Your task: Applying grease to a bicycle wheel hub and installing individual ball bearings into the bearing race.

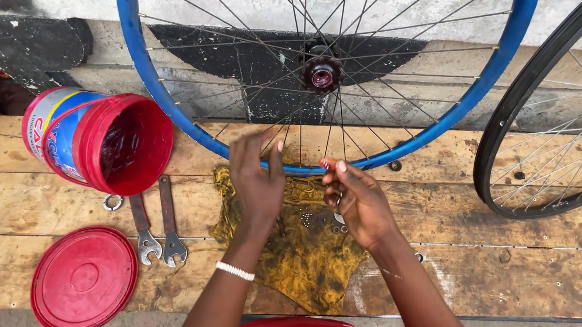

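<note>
Head view: two hands work over a rag below a blue wheel.

At left lie a red lid [84, 279], a tipped tub [108, 139] and two spanners [158, 233]. The left hand [258, 183] hovers with its grip apart over the rag [304, 259]. The right hand [356, 200] pinches a small part I cannot make out, mid-frame under the wheel [338, 67]. Best kept over the rag, lest the bearings [307, 219] roll.

Blue wheel rim [147, 92], red tub [125, 144]

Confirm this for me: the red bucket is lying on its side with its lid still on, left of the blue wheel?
Not quite. The red bucket does lie on its side left of the blue wheel, but its lid is off, flat on the planks in front, per the head view.
</note>
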